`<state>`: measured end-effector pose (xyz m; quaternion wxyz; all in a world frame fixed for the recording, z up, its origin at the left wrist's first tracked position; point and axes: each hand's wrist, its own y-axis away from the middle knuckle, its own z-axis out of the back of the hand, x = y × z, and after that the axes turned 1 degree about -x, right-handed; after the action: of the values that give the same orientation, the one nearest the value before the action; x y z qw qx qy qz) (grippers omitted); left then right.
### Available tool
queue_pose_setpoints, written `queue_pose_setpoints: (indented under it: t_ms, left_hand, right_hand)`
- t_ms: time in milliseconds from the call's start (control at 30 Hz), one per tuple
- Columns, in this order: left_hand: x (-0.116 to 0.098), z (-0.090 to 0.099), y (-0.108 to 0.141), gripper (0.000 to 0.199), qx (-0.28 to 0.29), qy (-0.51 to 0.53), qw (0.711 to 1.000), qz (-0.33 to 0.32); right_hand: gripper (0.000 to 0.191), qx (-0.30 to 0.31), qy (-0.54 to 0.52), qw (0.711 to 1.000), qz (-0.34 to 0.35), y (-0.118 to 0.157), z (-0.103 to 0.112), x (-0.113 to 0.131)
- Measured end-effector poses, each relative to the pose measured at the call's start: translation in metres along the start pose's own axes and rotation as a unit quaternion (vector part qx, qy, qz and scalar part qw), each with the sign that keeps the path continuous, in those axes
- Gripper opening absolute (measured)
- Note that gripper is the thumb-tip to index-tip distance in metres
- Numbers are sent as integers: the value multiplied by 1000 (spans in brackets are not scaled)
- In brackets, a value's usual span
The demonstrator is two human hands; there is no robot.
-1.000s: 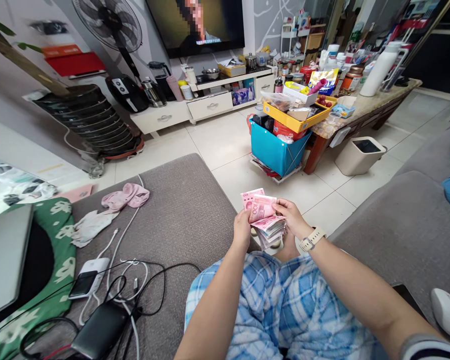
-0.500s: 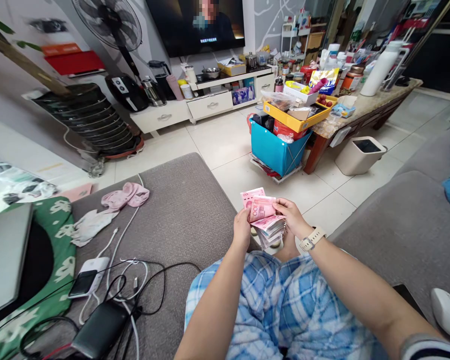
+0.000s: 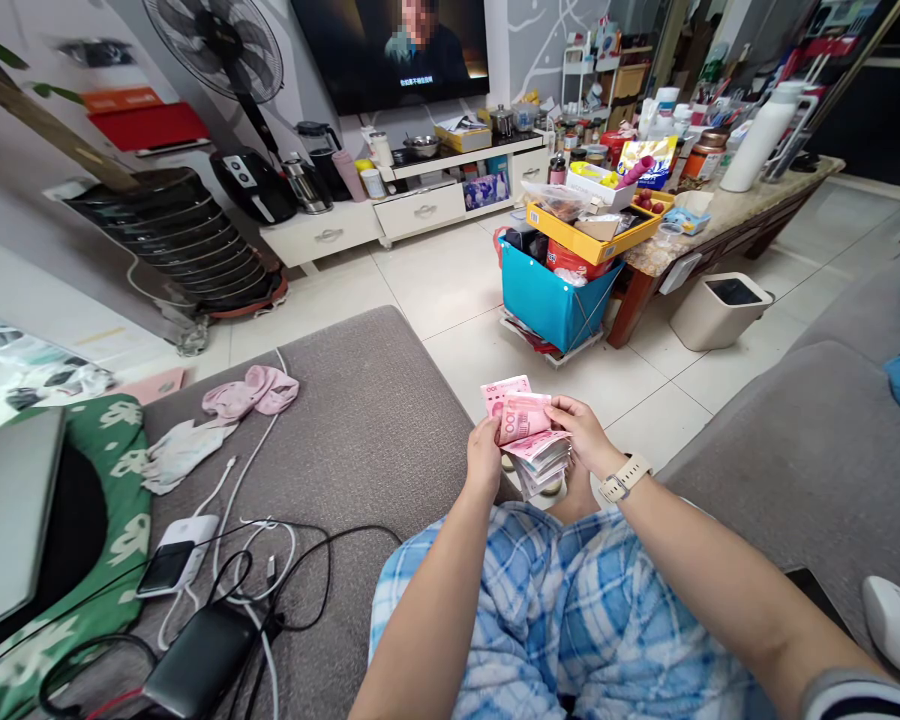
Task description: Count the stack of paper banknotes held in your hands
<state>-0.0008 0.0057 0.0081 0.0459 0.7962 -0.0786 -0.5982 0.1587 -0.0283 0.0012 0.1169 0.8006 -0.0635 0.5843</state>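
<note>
A folded stack of pink banknotes (image 3: 540, 452) hangs between my two hands, above my lap in blue plaid trousers (image 3: 570, 610). My left hand (image 3: 484, 456) grips the notes at their left side, with its thumb near the printed 100. At the upper right edge of a raised note, the thumb and fingers of my right hand (image 3: 579, 432) are closed. One more pink note (image 3: 504, 390) sticks up behind at the upper left. A beige-strapped watch (image 3: 625, 478) is on my right wrist. Some fingers are hidden behind the notes.
On the grey sofa (image 3: 360, 420) to my left lie tangled cables, a black power bank (image 3: 201, 655), a white device (image 3: 178, 555) and a pink cloth (image 3: 251, 392). A white mouse (image 3: 896, 625) rests at right. Ahead stand a blue bin (image 3: 555, 300) and a beige trash can (image 3: 720, 312).
Both hands and the banknotes stay almost where they were. The raised note in front has shifted very slightly.
</note>
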Motion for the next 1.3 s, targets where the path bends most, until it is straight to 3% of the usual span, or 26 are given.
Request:
queue_pose_setpoints:
  t_ms: [1300]
  left_hand:
    - [4, 3, -1, 26, -1, -15, 1000, 3]
  right_hand:
    - [38, 3, -11, 1000, -17, 3, -5, 6]
